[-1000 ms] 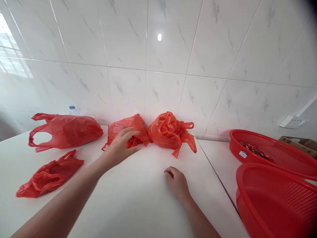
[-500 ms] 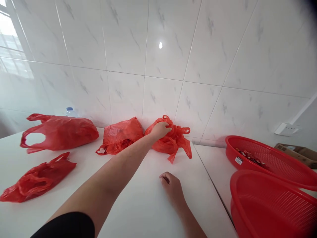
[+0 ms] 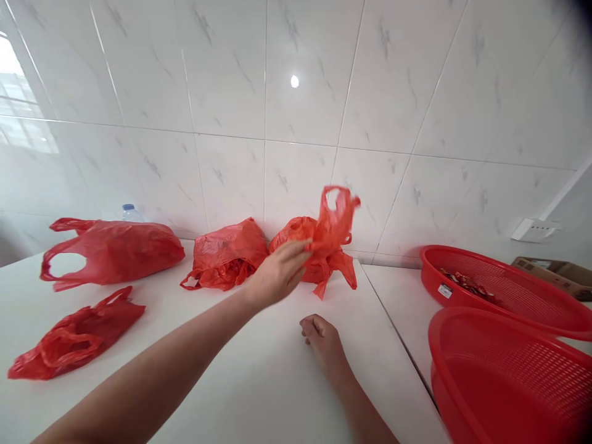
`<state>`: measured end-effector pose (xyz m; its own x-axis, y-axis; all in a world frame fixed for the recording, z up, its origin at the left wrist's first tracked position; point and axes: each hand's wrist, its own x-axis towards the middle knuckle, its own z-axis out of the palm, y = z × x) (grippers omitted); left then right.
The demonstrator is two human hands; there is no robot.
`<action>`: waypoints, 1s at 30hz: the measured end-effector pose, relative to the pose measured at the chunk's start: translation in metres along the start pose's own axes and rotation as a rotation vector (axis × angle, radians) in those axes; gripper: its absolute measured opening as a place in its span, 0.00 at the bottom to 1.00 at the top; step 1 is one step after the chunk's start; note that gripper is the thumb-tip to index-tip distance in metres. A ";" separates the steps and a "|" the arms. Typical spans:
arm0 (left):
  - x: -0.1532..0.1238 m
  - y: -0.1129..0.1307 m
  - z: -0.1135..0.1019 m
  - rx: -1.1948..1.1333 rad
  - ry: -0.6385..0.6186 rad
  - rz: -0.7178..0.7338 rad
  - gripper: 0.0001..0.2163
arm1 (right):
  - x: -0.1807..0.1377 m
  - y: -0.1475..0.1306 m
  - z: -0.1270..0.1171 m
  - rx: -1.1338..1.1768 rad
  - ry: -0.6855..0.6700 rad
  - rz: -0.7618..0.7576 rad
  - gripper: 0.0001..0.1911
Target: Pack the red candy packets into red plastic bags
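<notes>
My left hand [image 3: 281, 271] reaches across the white table and pinches a thin red plastic bag [image 3: 337, 219], raised with its handle loop upward. Behind and below it, more crumpled red bags are bunched in a bulging red bag [image 3: 292, 229] against the wall. My right hand [image 3: 321, 336] rests at the table surface in a loose fist, with nothing visible in it. Just left of the bunch lies another stuffed red bag [image 3: 231, 243], its mouth facing me.
A full red bag [image 3: 134, 250] and a flatter one [image 3: 87, 336] lie at the left, near a clear bottle [image 3: 131, 213]. Right of the table seam are two red plastic baskets [image 3: 444, 314], [image 3: 432, 262], the farther holding small wrapped pieces [image 3: 467, 283]. Behind them sits a cardboard box [image 3: 555, 274].
My left hand has drawn back from the bunch toward me, lifting one red bag off it. My right hand has barely moved, its fingers shifting slightly.
</notes>
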<state>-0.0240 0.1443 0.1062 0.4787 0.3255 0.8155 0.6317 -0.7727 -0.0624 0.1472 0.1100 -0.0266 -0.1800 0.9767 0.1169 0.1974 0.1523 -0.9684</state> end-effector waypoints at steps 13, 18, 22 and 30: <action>-0.134 0.045 0.000 -0.042 -0.448 -0.047 0.11 | -0.012 -0.025 0.018 0.553 0.083 0.110 0.25; -0.138 0.024 -0.009 -0.062 -0.481 -0.284 0.12 | 0.002 -0.002 -0.010 0.773 0.444 0.223 0.23; -0.146 0.009 -0.016 -0.042 -0.428 -0.405 0.10 | 0.007 -0.004 -0.032 0.779 0.530 0.170 0.29; -0.131 0.053 -0.002 -0.620 -0.194 -0.874 0.16 | -0.016 -0.023 0.016 0.123 0.272 -0.017 0.23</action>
<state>-0.0546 0.0595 -0.0028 0.1363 0.9346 0.3285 0.4089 -0.3551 0.8406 0.1300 0.0887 -0.0099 0.0861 0.9814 0.1717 0.0756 0.1654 -0.9833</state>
